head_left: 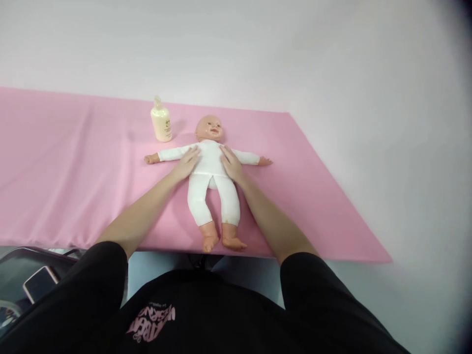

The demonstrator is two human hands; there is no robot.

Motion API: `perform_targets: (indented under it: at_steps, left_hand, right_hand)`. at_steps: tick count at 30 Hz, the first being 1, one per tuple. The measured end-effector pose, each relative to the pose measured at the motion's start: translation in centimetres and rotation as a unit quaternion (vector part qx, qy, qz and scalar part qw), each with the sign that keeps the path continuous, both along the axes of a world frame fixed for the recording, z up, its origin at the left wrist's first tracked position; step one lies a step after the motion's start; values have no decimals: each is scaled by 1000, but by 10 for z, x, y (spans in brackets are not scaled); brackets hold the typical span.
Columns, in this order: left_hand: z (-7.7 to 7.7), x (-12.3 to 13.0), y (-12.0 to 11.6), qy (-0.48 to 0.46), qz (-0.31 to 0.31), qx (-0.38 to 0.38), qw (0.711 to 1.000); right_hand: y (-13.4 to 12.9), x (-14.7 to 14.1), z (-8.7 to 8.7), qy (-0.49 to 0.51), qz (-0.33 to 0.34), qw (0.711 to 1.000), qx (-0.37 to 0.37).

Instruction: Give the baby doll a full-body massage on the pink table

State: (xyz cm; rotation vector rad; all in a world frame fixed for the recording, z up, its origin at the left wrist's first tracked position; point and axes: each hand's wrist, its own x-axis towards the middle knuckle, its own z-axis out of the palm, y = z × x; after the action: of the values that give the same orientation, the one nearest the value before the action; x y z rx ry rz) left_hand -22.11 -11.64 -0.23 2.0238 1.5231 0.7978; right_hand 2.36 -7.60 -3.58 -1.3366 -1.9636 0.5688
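A baby doll (210, 160) with a white cloth body lies on its back, head away from me and arms spread wide. My left hand (187, 162) rests along the left side of its chest, fingers stretched out flat. On the opposite side of the chest lies my right hand (231, 163), also flat with its fingers extended. Neither hand grips anything. The doll's bare feet point toward me near the table's front edge. Beyond its arm on the left stands a pale yellow pump bottle (161, 124), upright and apart from my hands.
A pink cover (302, 196) spreads over the table, with wrinkles on the left. White wall (236, 49) rises behind and to the right. At the lower left, a phone (40, 284) lies on a dark surface below table height.
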Motion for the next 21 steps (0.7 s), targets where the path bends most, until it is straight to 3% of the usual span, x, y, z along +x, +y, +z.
perform_targets:
  at_steps: [3,8,21]
  left_hand:
    - [11,16,-19,40,-123,9,992]
    - [25,34,-53,137,-284,53,947]
    - [27,61,-95,138,-447,117,876]
  right_hand:
    - [-1,-2,2,-4,2,1000,4]
    - [-1,-2,1,10,3,1000,11]
    - [0,-1,-2,10,1,1000,20]
